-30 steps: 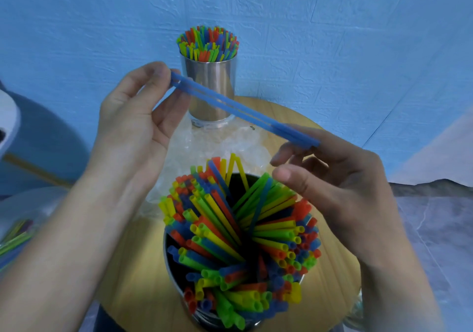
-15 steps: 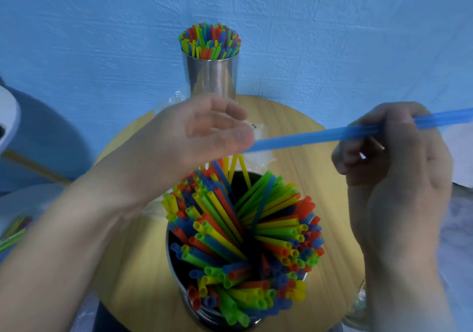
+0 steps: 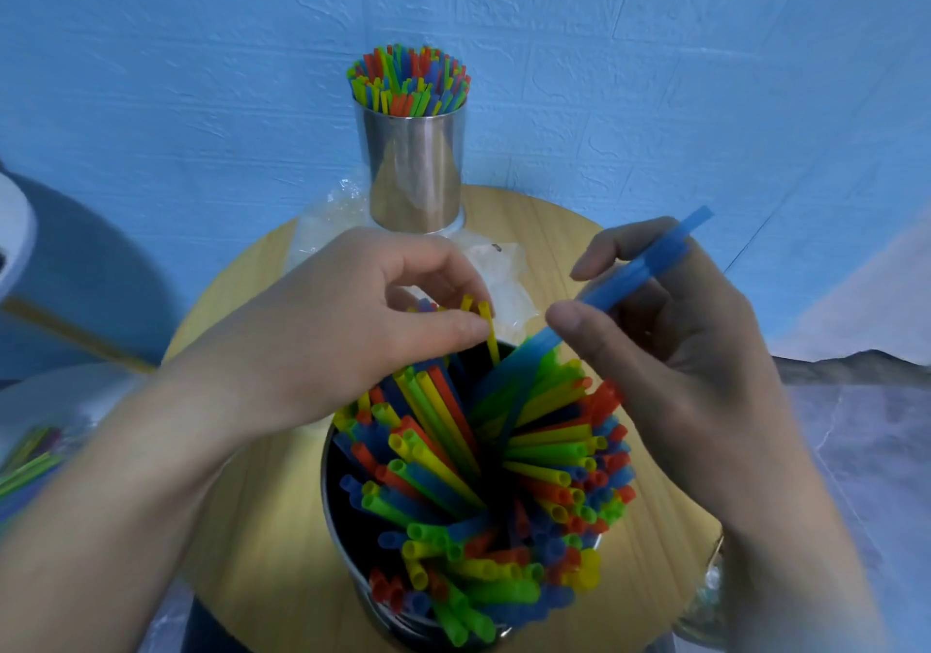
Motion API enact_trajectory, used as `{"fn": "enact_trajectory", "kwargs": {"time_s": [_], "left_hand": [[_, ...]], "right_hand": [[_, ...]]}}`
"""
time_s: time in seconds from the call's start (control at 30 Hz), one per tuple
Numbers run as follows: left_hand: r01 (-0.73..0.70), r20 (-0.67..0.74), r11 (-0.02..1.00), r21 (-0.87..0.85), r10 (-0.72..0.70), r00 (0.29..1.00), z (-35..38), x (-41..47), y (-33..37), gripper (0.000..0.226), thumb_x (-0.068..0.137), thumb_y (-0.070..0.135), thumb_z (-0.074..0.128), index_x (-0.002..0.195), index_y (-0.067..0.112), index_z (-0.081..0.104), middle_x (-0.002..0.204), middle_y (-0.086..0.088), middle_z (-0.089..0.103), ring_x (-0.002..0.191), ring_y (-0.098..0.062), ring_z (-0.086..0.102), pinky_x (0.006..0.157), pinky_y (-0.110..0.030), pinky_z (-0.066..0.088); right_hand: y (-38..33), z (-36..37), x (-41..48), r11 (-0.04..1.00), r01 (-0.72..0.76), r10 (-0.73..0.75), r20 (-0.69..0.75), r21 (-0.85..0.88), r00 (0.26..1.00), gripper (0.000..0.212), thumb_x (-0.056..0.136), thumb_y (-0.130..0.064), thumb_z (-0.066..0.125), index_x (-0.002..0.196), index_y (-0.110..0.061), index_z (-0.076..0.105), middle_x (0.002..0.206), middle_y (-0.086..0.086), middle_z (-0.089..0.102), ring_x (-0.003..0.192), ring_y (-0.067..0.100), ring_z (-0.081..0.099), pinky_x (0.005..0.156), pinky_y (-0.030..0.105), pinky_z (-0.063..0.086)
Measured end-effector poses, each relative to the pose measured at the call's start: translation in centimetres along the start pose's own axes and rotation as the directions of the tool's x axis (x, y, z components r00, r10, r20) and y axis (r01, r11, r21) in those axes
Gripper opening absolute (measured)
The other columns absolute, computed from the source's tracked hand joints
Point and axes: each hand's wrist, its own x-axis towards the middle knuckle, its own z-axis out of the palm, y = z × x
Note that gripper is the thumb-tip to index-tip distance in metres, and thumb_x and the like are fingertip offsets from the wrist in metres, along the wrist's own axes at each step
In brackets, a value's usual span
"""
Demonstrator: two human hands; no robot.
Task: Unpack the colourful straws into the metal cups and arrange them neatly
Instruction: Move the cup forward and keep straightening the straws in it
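At the front of the round wooden table (image 3: pixel 569 221), the near metal cup (image 3: pixel 330 516) is standing crowded with colourful straws (image 3: pixel 534 456) – red, yellow, green and blue – which are leaning outward in a loose, uneven fan, with a dark gap showing at the cup's left side.

The left hand (image 3: pixel 352 335) is hovering over the back of this cup with its fingers curled down. Its thumb and fingertips are closing on a yellow straw (image 3: pixel 487 330) that is standing upright at the far rim, and other straw tops are poking up under the palm.

The right hand (image 3: pixel 675 360) is pinching a small bunch of blue straws (image 3: pixel 637 272) between the thumb and the curled fingers. The bunch is slanting down to the left – its upper end is sticking out past the knuckles, and its lower end is dipping among the straws in the near cup.

Against the blue wall (image 3: pixel 201 73), the far metal cup (image 3: pixel 415 174) is standing upright at the back edge of the table, well apart from the near one. It is packed tightly with straws (image 3: pixel 409 83) that are standing straight and even.

Crumpled clear plastic wrapping (image 3: pixel 504 282) is lying on the table between the two cups, partly hidden by the hands. A few blurred loose straws (image 3: pixel 27 466) are lying at the left edge of the view, off the table.
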Motion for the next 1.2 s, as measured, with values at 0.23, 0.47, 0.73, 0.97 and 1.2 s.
{"fn": "enact_trajectory", "kwargs": {"time_s": [0.23, 0.47, 0.73, 0.97, 1.2], "left_hand": [[-0.022, -0.006, 1.000, 0.005, 0.022, 1.000, 0.1, 0.1, -0.4, 0.005, 0.085, 0.030, 0.076, 0.084, 0.032, 0.072, 0.084, 0.013, 0.073, 0.057, 0.000, 0.058, 0.059, -0.012, 0.045], [-0.003, -0.062, 0.995, 0.102, 0.009, 0.998, 0.3, -0.1, -0.2, 0.011, 0.086, 0.046, 0.074, 0.086, 0.036, 0.070, 0.088, 0.019, 0.073, 0.067, -0.004, 0.064, 0.068, -0.028, 0.048], [0.072, -0.138, 0.975, 0.211, -0.044, 0.990, 0.8, -0.7, 0.3, 0.014, 0.081, 0.054, 0.062, 0.092, 0.046, 0.062, 0.094, 0.025, 0.068, 0.072, 0.002, 0.065, 0.070, -0.032, 0.045], [0.034, 0.059, 0.992, 0.123, -0.041, 0.997, 0.6, -0.9, 1.1, 0.034, 0.075, 0.047, 0.055, 0.108, 0.055, 0.060, 0.108, 0.030, 0.068, 0.098, 0.011, 0.063, 0.088, -0.025, 0.048], [0.039, 0.116, 0.982, 0.183, -0.061, 0.991, 1.5, -0.1, 1.1, 0.026, 0.078, 0.052, 0.080, 0.100, 0.055, 0.065, 0.092, 0.029, 0.069, 0.083, 0.007, 0.067, 0.083, -0.034, 0.055]], "right_hand": [[0.0, 0.3, 0.3, 0.999, 0.018, -0.016, -0.054, 0.038, 0.998, 0.038, 0.106, -0.042, 0.035, 0.092, -0.022, 0.064, 0.069, 0.002, 0.058, 0.059, 0.011, 0.050, 0.057, 0.015, 0.037], [0.1, 0.3, 0.5, 0.996, 0.002, 0.003, 0.057, -0.094, 0.998, 0.012, 0.098, -0.030, 0.063, 0.090, -0.025, 0.070, 0.072, 0.005, 0.060, 0.062, 0.021, 0.051, 0.056, 0.031, 0.040], [1.1, -0.2, 0.8, 0.992, -0.125, 0.122, 0.085, 0.023, 0.989, 0.017, 0.090, -0.042, 0.066, 0.101, -0.031, 0.074, 0.072, -0.008, 0.058, 0.064, 0.009, 0.049, 0.060, 0.023, 0.040], [1.3, -0.8, 0.4, 0.978, -0.202, 0.207, 0.256, -0.045, 0.944, 0.023, 0.098, -0.044, 0.055, 0.096, -0.033, 0.075, 0.084, -0.002, 0.074, 0.079, 0.025, 0.069, 0.072, 0.047, 0.057], [1.6, -1.3, 0.3, 0.972, -0.226, 0.234, 0.238, -0.063, 0.943, 0.023, 0.097, -0.041, 0.056, 0.096, -0.034, 0.077, 0.088, 0.018, 0.070, 0.082, 0.042, 0.063, 0.073, 0.062, 0.052]]}}
